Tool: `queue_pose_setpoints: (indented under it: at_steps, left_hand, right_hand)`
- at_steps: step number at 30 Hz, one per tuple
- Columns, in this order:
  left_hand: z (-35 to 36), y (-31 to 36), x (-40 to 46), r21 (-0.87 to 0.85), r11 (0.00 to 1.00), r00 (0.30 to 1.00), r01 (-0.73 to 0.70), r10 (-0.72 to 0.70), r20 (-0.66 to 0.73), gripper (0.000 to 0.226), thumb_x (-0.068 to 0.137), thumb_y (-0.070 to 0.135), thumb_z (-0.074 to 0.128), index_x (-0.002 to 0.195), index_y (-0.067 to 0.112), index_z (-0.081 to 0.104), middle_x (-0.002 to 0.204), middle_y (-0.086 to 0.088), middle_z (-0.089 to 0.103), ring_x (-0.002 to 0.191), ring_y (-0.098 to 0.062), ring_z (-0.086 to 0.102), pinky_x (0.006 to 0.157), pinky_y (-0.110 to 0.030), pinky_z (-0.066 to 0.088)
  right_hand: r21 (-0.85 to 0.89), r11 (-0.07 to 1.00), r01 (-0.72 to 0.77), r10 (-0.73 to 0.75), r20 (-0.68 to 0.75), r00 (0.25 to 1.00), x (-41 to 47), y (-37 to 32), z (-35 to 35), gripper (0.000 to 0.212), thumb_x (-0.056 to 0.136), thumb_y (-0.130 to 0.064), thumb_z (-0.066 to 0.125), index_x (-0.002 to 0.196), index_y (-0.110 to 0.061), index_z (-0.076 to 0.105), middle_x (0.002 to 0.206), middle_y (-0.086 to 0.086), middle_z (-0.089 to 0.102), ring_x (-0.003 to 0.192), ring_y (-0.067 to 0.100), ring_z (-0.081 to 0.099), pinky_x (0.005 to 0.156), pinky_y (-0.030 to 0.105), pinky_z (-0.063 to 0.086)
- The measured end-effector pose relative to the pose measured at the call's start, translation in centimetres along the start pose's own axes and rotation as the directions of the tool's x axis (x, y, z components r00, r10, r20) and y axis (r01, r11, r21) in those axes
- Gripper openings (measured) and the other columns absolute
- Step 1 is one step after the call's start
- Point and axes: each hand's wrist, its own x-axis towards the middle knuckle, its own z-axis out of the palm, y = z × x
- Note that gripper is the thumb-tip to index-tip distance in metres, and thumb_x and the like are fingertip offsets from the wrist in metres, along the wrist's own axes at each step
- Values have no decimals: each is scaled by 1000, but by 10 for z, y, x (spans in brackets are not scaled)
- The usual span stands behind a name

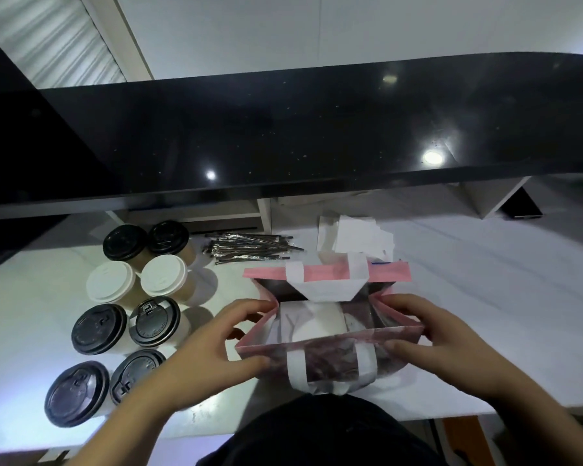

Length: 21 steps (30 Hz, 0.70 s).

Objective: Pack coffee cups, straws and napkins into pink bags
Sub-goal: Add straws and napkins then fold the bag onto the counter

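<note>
A pink bag (327,341) with white handles stands open on the white counter in front of me. Inside it shows the white lid of a cup (317,322). My left hand (212,351) pinches the bag's left edge. On the other side my right hand (428,341) pinches the right edge, so the mouth is held wide. Several lidded coffee cups (125,304), with black or white lids, stand in two rows to the left. A pile of wrapped straws (246,248) lies behind the bag. White napkins (357,235) lie at the back, right of the straws.
A glossy black raised counter ledge (317,129) overhangs the back of the white worktop (485,297). A dark device (524,206) leans under the ledge at the far right. The worktop's front edge runs close to my body.
</note>
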Motion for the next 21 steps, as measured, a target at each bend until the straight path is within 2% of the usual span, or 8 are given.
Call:
queue_pose_setpoints:
  at_steps: [4, 7, 10, 14, 16, 18, 19, 21]
  left_hand:
    - [6, -2, 7, -84, 996, 999, 4, -8, -44, 66, 90, 1, 69, 127, 55, 63, 138, 23, 62, 129, -2, 56, 98, -9, 43]
    - [9, -2, 10, -260, 964, 997, 51, -63, -37, 54, 92, 0, 62, 124, 41, 73, 133, 13, 71, 125, -7, 64, 101, -23, 53]
    - [10, -4, 15, -398, 916, 996, 48, -75, -51, 42, 98, 1, 64, 127, 31, 73, 129, 0, 74, 119, -20, 70, 100, -38, 58]
    - [13, -13, 23, -528, 846, 978, 79, -169, -125, 46, 87, 5, 76, 128, 17, 58, 125, -13, 71, 110, -25, 73, 95, -40, 60]
    - [12, -16, 26, -530, 844, 966, 86, -201, -163, 54, 85, 1, 79, 127, 22, 51, 124, -16, 67, 103, -28, 74, 92, -42, 61]
    - [9, -15, 29, -478, 874, 971, 88, -181, -153, 68, 91, -3, 77, 139, 38, 50, 127, -6, 68, 107, -29, 74, 95, -45, 61]
    - [7, -12, 30, -430, 899, 976, 85, -162, -145, 71, 92, -1, 76, 141, 44, 51, 128, -1, 68, 108, -29, 73, 96, -44, 60]
    - [5, -9, 32, -293, 954, 977, 60, -117, -180, 60, 91, 2, 78, 129, 47, 63, 124, 6, 66, 108, -21, 70, 97, -35, 58]
  right_hand:
    - [131, 991, 20, -20, 4, 1000, 13, 7, 9, 58, 77, -23, 67, 131, -46, 63, 135, -21, 65, 126, 2, 61, 98, 33, 53]
    - [195, 980, 38, -33, -29, 999, 21, 13, 10, 47, 91, -9, 65, 126, -40, 71, 129, -15, 71, 121, 7, 66, 98, 31, 54]
    - [323, 945, 42, -21, -70, 997, 24, 17, 8, 32, 93, -22, 69, 121, -37, 74, 121, -6, 76, 112, 15, 72, 90, 24, 58]
    - [437, 899, -22, 95, -147, 985, 30, 27, 5, 28, 95, -16, 73, 111, -37, 65, 110, 4, 78, 100, 29, 75, 87, 50, 61]
    - [371, 928, -26, 103, -190, 976, 32, 30, 4, 44, 92, -16, 75, 118, -46, 55, 112, -5, 76, 95, 25, 76, 83, 49, 62]
    - [217, 976, 13, 35, -212, 977, 33, 28, 2, 60, 91, -19, 76, 130, -56, 49, 115, -16, 70, 96, 16, 74, 77, 35, 63]
    - [116, 992, 51, -23, -228, 973, 34, 28, 2, 60, 90, -20, 75, 131, -57, 51, 116, -20, 65, 98, 12, 71, 75, 28, 61]
    - [-98, 984, 147, -168, -274, 947, 36, 26, 2, 52, 88, -24, 74, 127, -55, 57, 120, -26, 55, 104, 6, 62, 76, 17, 56]
